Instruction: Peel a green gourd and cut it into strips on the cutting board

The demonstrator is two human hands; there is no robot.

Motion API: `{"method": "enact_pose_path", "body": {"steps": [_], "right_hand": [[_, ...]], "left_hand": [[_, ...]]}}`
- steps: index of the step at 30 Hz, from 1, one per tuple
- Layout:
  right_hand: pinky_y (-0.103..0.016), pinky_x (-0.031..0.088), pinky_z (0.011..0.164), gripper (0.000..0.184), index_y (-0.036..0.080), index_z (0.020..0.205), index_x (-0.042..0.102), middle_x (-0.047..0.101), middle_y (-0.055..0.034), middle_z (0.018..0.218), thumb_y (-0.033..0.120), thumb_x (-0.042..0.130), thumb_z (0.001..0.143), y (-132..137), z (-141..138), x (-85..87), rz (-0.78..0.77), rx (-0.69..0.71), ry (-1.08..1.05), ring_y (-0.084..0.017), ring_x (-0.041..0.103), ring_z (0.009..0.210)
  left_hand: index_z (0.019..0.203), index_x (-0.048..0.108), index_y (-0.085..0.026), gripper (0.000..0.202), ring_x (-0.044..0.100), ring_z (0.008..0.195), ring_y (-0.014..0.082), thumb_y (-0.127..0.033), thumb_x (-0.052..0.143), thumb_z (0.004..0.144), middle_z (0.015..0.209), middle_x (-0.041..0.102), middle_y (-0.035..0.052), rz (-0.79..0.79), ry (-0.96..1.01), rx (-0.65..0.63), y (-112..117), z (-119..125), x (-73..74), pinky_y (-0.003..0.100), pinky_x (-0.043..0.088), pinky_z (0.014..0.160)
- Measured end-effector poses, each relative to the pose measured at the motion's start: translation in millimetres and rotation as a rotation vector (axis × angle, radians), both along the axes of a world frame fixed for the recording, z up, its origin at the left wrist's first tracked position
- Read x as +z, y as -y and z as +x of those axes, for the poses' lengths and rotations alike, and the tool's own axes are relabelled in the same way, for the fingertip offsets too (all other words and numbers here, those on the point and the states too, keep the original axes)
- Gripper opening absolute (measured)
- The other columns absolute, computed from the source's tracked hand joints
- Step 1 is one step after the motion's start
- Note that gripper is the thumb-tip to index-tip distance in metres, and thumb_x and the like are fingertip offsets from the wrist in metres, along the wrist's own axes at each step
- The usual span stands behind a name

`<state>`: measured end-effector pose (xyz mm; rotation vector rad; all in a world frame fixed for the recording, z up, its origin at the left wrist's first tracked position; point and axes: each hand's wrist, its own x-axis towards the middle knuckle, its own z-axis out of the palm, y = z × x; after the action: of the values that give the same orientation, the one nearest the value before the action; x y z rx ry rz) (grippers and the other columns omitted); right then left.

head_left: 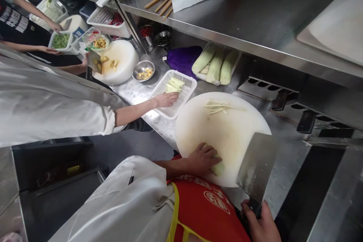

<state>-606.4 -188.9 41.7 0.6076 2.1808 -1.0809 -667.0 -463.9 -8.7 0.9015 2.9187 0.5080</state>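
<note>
My left hand (202, 158) lies with bent fingers over a pale green peeled vegetable piece (218, 168), pressing it onto the near side of a round white chopping board (241, 124). The fingers partly cover that piece. Off the board's right edge, my right hand (262, 221) grips the black handle of a wide cleaver (258, 166), its blade tilted upward and overlapping the board in view. Thin pale strips (218, 106) lie at the board's far side. Left of the board, a co-worker's hand (167, 99) reaches into a white perforated basket (185, 94) holding cut green pieces (174, 84).
Long peeled vegetables (215, 66) fill a basket behind the board, beside a purple cloth (184, 60). A steel shelf (241, 41) overhangs the counter. Slotted knife racks (263, 87) stand at right. The co-worker's other hand holds a cleaver (95, 60) at a second board (124, 58).
</note>
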Motion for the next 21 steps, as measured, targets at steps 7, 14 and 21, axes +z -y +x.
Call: {"method": "enact_pose_path", "body": {"steps": [7, 14, 21], "right_hand": [[-0.037, 0.055, 0.067, 0.057, 0.024, 0.102, 0.057, 0.076, -0.0041, 0.079, 0.072, 0.06, 0.07, -1, -1, -2.2, 0.023, 0.029, -0.008, -0.028, 0.072, 0.066], [-0.037, 0.056, 0.068, 0.058, 0.024, 0.103, 0.056, 0.076, -0.005, 0.082, 0.071, 0.059, 0.069, 0, -1, -0.2, 0.02, 0.027, -0.002, -0.028, 0.073, 0.068], [-0.035, 0.055, 0.062, 0.052, 0.026, 0.101, 0.055, 0.075, -0.0039, 0.075, 0.069, 0.06, 0.072, 1, -5, -0.8, 0.022, 0.048, 0.003, -0.028, 0.072, 0.063]], "left_hand": [[0.138, 0.058, -0.02, 0.061, 0.048, 0.129, 0.0311, -0.043, 0.072, 0.083, 0.137, 0.058, 0.0118, -0.007, 0.131, -0.06, 1, -2, 1.7, 0.052, 0.036, 0.114], [0.14, 0.056, -0.019, 0.062, 0.046, 0.129, 0.0314, -0.044, 0.072, 0.085, 0.139, 0.057, 0.0139, -0.004, 0.146, -0.078, 2, -2, 1.9, 0.052, 0.032, 0.114], [0.141, 0.055, -0.02, 0.062, 0.047, 0.129, 0.0308, -0.041, 0.073, 0.085, 0.139, 0.058, 0.0122, 0.027, 0.24, -0.041, 2, -12, 9.5, 0.051, 0.033, 0.113]]}}
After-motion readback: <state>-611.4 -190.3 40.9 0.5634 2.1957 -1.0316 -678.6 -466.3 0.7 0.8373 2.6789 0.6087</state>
